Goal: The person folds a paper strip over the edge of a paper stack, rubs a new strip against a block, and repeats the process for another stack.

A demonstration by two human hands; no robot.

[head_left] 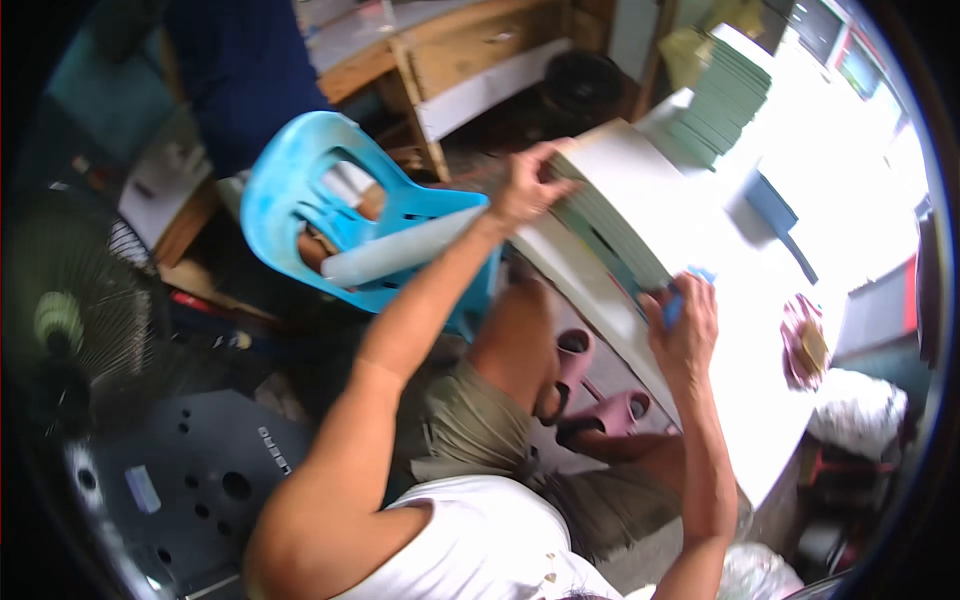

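A thick stack of sheets with a white top and grey-green edges lies along the table's near side. My left hand is at its far left corner, thumb and fingers apart, their tips seemingly against the edge. At the other end of the stack, my right hand is closed around a small blue object. The fingers cover most of that object, so its kind does not show.
On the white table are another green stack, a dark blue scraper-like tool and a pink cloth. A blue plastic chair holding a pale roll stands left. A fan is farther left.
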